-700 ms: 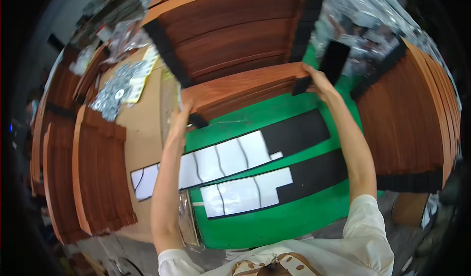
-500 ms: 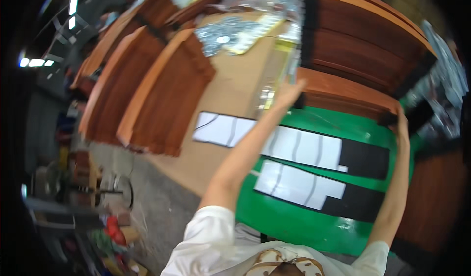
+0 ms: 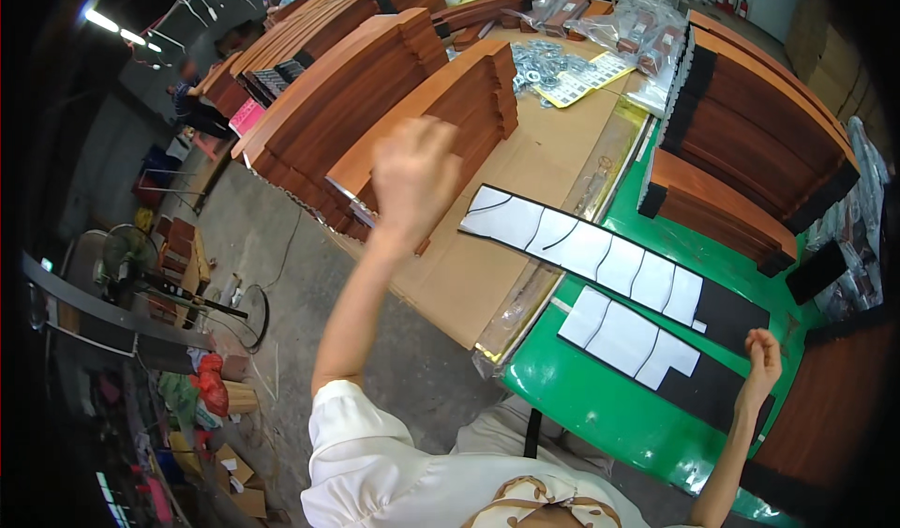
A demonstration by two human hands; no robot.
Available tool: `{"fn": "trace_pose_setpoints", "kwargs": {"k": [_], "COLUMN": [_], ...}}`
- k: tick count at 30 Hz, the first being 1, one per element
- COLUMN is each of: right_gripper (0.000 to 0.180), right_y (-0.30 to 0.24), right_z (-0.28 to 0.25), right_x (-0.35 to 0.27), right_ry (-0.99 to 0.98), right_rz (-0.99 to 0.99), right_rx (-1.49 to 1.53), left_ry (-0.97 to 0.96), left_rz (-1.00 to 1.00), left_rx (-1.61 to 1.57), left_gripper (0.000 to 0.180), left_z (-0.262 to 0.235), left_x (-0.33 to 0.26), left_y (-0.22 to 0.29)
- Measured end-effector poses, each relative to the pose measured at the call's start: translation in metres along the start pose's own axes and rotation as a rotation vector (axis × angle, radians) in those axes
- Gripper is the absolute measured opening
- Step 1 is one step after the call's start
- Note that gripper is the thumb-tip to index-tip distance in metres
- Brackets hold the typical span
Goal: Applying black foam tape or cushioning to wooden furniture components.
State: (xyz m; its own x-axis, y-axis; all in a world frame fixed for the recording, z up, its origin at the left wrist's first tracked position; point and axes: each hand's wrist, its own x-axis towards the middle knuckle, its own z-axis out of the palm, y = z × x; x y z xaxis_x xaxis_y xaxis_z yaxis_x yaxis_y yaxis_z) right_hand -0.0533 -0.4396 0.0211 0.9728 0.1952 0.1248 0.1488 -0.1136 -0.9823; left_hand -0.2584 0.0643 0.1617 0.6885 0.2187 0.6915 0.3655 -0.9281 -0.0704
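My left hand, smeared by motion, is raised at the front of a curved reddish-brown moulded panel on the left. Whether it touches that panel I cannot tell. At the right, my right hand hovers by the dark end of the strips, its fingers curled in with nothing visible in them. Two black strips carrying white backing pieces lie side by side: a longer strip and a shorter strip. Beyond them, a similar brown panel with black ends stands against a stack of panels.
Green sheeting covers the right of the table, brown cardboard the left. Metal parts and a yellow-and-white label sheet lie at the back. More panels stand at left. A fan is on the floor; people sit far left.
Both hands have come away from the brown panel at the right, which stands with the stack. My left hand has swung to the left-hand panels; my right has drawn nearer me. The view has shifted.
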Motion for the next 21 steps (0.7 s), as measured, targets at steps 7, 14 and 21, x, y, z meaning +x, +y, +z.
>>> {"fn": "trace_pose_setpoints", "kwargs": {"k": [7,14,21], "right_gripper": [0.011,0.011,0.026], "right_y": [-0.044,-0.073,-0.132], "right_z": [0.038,0.034,0.080], "right_x": [-0.049,-0.091,-0.124], "right_ry": [-0.171,-0.199,-0.236], "right_rz": [-0.036,-0.108,-1.013], "right_rx": [0.093,0.052,-0.501], "left_ry": [-0.540,-0.154,-0.633], "left_rz": [-0.538,-0.408,-0.547], "left_rx": [0.114,-0.041,-1.170], "left_gripper": [0.076,0.067,0.045], "left_z": [-0.031,-0.044,-0.084], "left_x": [0.003,-0.016,-0.046], "left_y": [-0.098,-0.082,0.056]}}
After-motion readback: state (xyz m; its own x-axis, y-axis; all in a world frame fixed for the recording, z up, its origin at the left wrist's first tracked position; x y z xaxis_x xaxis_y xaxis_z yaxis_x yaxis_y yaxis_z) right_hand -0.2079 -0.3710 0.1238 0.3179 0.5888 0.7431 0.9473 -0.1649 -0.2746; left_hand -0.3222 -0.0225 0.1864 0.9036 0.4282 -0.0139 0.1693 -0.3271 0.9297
